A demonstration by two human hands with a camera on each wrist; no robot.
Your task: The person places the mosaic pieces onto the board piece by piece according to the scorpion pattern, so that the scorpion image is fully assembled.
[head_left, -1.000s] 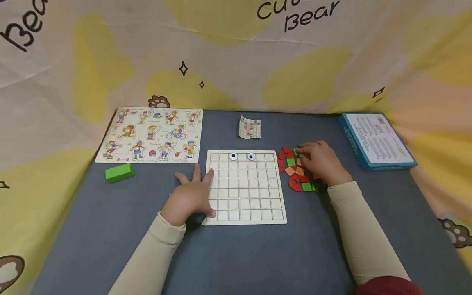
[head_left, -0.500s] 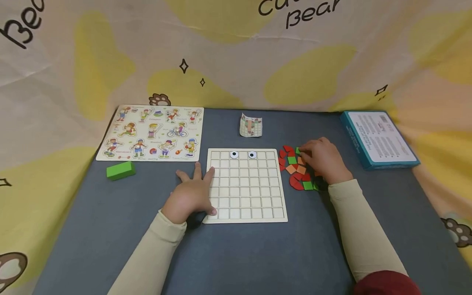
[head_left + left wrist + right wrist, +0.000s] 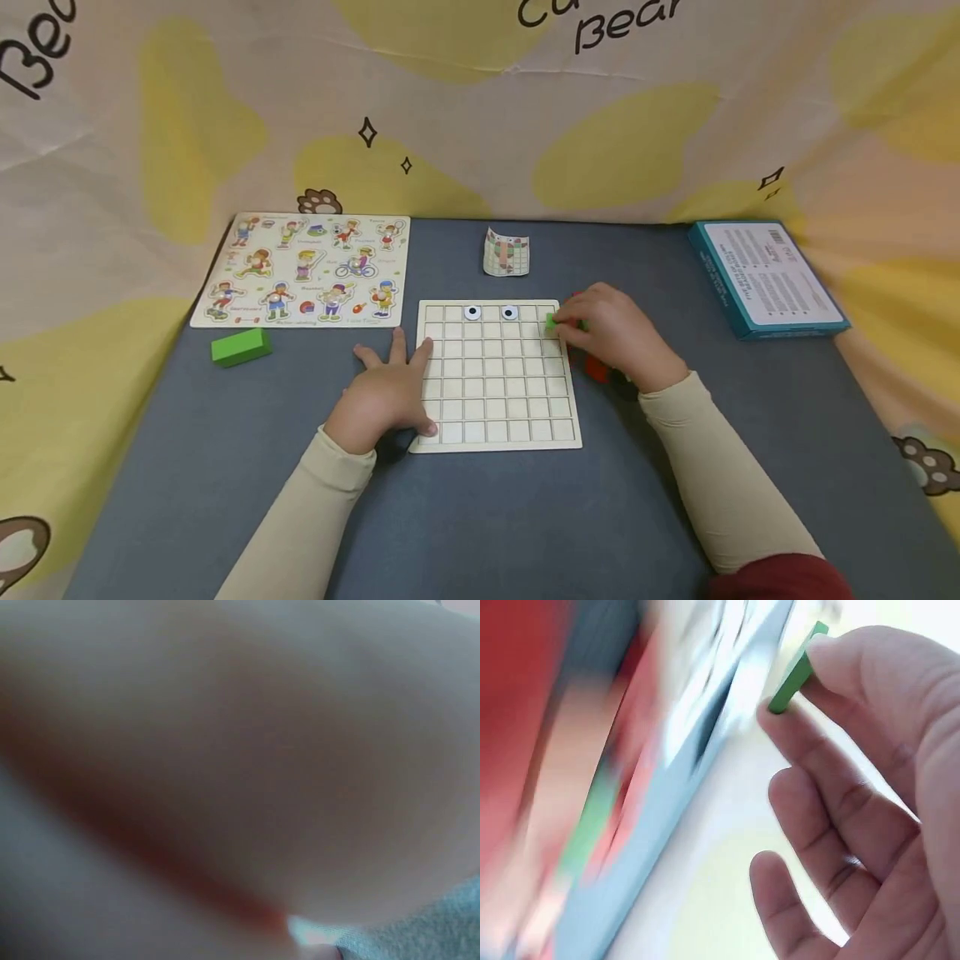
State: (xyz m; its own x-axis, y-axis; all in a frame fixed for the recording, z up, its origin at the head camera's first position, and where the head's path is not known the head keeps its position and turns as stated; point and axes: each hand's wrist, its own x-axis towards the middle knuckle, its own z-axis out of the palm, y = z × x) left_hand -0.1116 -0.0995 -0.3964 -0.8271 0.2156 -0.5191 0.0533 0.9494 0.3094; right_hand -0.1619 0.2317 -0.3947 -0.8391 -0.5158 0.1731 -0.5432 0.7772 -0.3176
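Observation:
My right hand (image 3: 618,337) pinches a small flat green square tile (image 3: 799,671) between thumb and fingertip, its other fingers loosely bent. In the head view the tile overlaps the upper right edge of a pale wooden grid board (image 3: 496,389). Two round eye pieces (image 3: 472,312) sit in the board's top row. My left hand (image 3: 384,398) rests with fingers spread at the board's left edge, thumb on its lower left corner. Red pieces (image 3: 596,369) show beneath the right hand, which hides most of the coloured pile. Blurred skin fills nearly all of the left wrist view.
Behind the board stands a small curled pattern card (image 3: 506,253). At the back left lies a picture puzzle board (image 3: 288,283), with a green block (image 3: 241,347) in front of it. A teal box (image 3: 768,279) lies at the back right, before a patterned cloth backdrop (image 3: 465,125).
My right hand has lifted the green tile from the pile and carried it left to the board's upper right edge. The left hand stays in place on the board.

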